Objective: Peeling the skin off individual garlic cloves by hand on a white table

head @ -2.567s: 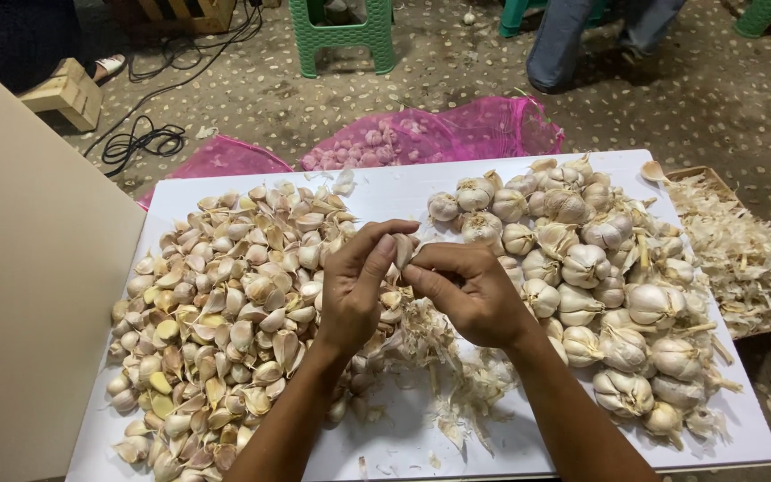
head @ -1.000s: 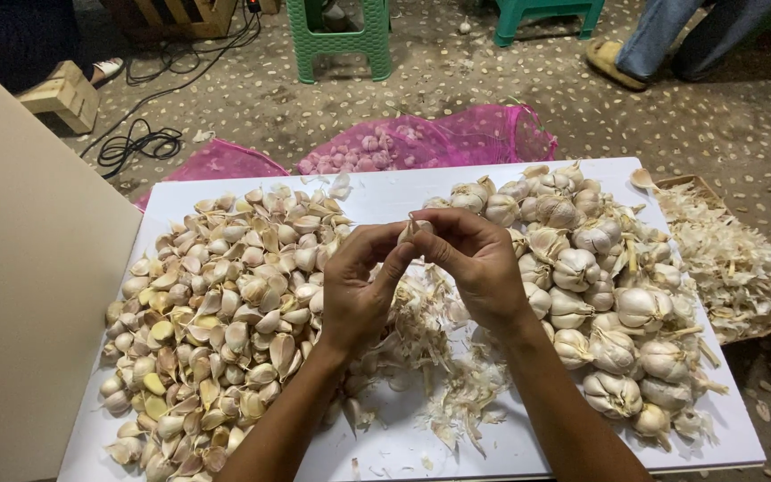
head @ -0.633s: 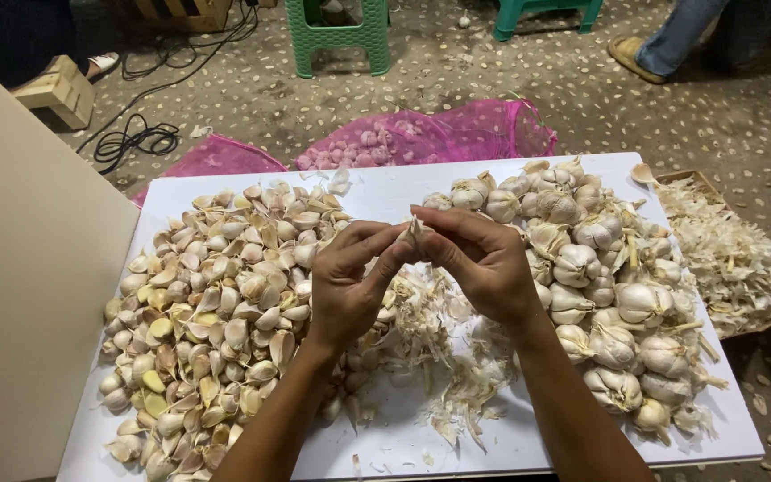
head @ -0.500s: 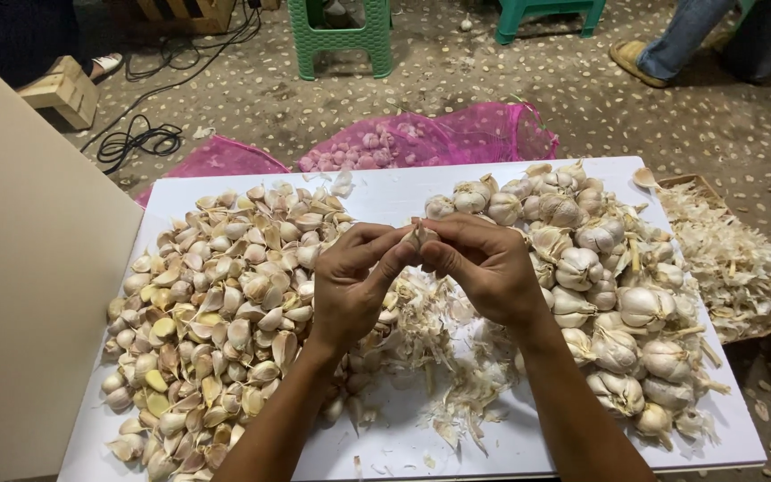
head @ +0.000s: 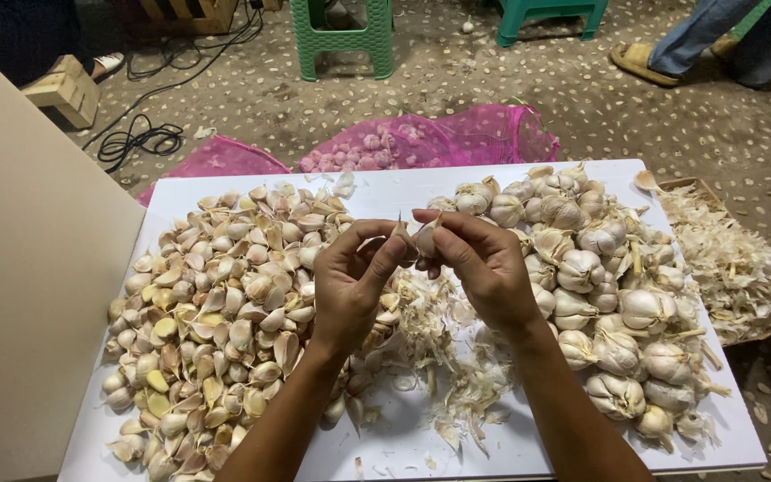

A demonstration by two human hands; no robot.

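My left hand (head: 354, 286) and my right hand (head: 484, 263) meet above the middle of a white board (head: 403, 192). Between their fingertips they pinch a piece of a garlic bulb (head: 419, 237), the left thumb and finger on a clove at its left side. A large heap of separated garlic cloves (head: 225, 303) lies on the left of the board. Whole garlic bulbs (head: 609, 286) are piled on the right. Loose papery skins (head: 452, 375) lie under my hands.
A tan panel (head: 29, 295) stands along the left side. Pink mesh sacks (head: 457, 143) with garlic lie behind the board. A tray of skins (head: 729, 268) sits at right. Green stools (head: 350, 31), black cables (head: 140, 138) and another person's sandalled foot (head: 644, 62) are on the pebbled floor.
My hands have lifted a little and moved toward the far side of the board, still working the same garlic piece between the fingertips. The person's feet at the back have shifted right.
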